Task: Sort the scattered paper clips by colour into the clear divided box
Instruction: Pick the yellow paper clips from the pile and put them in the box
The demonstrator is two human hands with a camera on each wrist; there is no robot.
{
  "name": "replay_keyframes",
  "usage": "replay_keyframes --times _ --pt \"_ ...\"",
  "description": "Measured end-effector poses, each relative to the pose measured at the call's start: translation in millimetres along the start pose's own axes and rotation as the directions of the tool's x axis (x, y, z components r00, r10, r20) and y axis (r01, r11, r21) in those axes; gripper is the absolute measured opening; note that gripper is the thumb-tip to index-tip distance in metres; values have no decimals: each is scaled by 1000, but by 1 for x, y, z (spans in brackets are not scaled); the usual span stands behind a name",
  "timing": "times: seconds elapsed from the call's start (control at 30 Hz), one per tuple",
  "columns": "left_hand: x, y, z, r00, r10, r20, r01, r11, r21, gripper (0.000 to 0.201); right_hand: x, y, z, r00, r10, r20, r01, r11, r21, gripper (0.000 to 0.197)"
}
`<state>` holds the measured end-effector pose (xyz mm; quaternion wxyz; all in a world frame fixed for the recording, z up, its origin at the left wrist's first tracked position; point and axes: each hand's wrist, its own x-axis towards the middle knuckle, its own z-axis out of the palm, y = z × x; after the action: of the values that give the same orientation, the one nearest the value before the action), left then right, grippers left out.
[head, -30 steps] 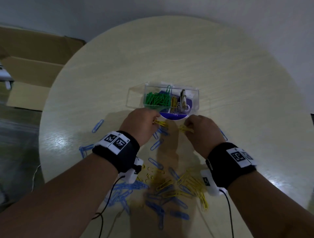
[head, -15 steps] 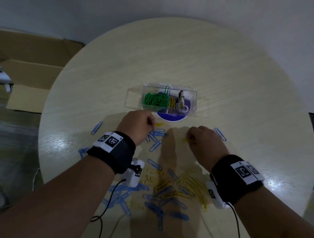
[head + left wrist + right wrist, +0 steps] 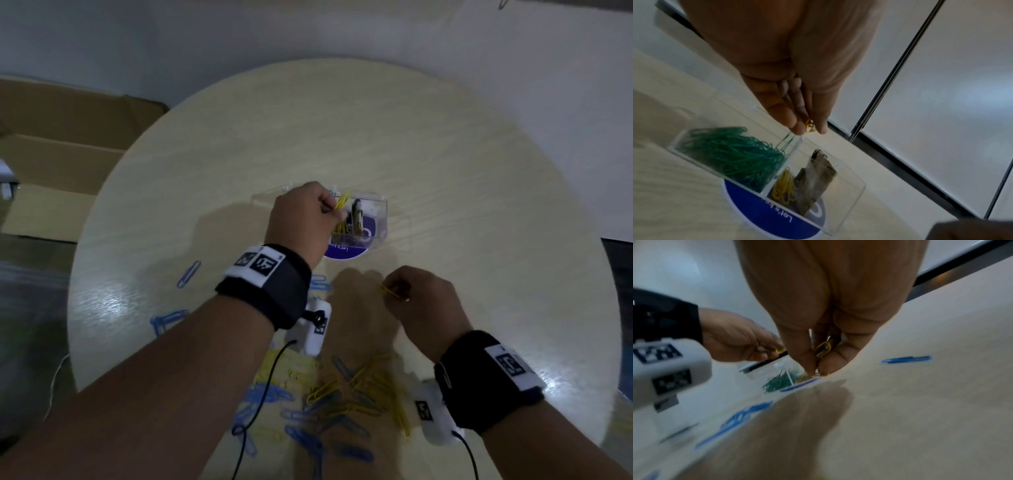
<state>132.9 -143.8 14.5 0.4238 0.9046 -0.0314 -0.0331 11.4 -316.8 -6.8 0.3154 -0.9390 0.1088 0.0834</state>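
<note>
The clear divided box [image 3: 381, 219] [image 3: 849, 209] stands mid-table on a round blue sticker [image 3: 344, 253]. Green clips [image 3: 731, 155] fill its left compartment; a few yellow clips [image 3: 784, 186] and a crumpled grey packet [image 3: 816, 175] lie in the one beside it. My left hand [image 3: 305, 219] hovers over the box and pinches a yellow clip [image 3: 342, 200] [image 3: 810, 128] between thumb and fingertips. My right hand [image 3: 421, 301] is nearer me, above the table, pinching another yellow clip [image 3: 394, 293] [image 3: 823, 348].
A loose heap of yellow clips [image 3: 370, 387] and blue clips [image 3: 308, 438] lies at the near table edge between my forearms. More blue clips [image 3: 188, 273] are scattered to the left. Flattened cardboard [image 3: 51, 164] lies on the floor at the left.
My left hand has risen from the table and moved forward over the box with its yellow clip. My right hand has drawn back towards me, still holding its clip.
</note>
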Motion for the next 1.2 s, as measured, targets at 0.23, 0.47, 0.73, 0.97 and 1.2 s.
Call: replay_keyframes --times 0.23,0.47,0.73,0.97,1.2 --pt "-8 -2 -6 992 -27 -121 11 991 -135 10 42 -31 -29 988 84 -131 -50 968 245 7" --pt "-51 -28 -42 993 -86 -75 73 984 -160 9 89 -66 -14 990 110 -88 -82 959 270 15" --pt "-115 -70 -69 994 12 106 -23 994 105 12 28 -51 -25 981 99 -167 -39 943 332 14" --pt "-225 -118 -61 842 142 521 -405 803 436 53 -113 0 34 929 -309 206 350 913 -211 37" --pt "-224 -119 -59 842 83 533 -409 741 532 62 -136 0 69 906 -247 344 369 859 -355 81"
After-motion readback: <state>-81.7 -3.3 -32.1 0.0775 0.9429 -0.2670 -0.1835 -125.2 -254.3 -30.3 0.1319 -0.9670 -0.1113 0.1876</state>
